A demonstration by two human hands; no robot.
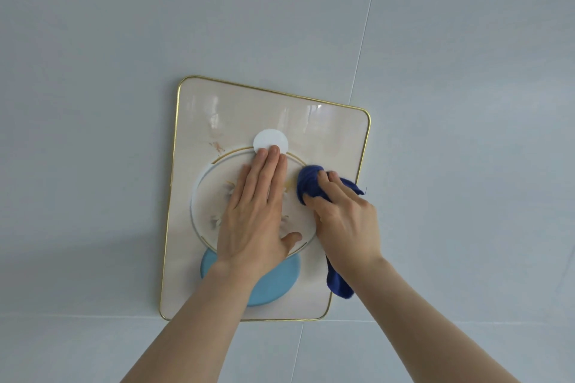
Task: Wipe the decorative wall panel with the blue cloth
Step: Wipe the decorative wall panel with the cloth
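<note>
The decorative wall panel (199, 109), cream with a thin gold rim, hangs tilted on the pale grey wall (93, 40). The person's left hand (255, 211) lies flat on its ringed centre, fingers straight and together, thumb spread, fingertips touching a small white disc (269, 138). Under that wrist shows a light blue disc (273, 286). Just to the right, the right hand (345, 218) is closed around the bunched blue cloth (306, 183), pressing it to the panel near its right edge; a loose end dangles below the wrist.

Indoor room, likely a home, pale grey tiled wall (124, 56), gold-edged decorative wall panel (199, 109) (glossy)
</note>
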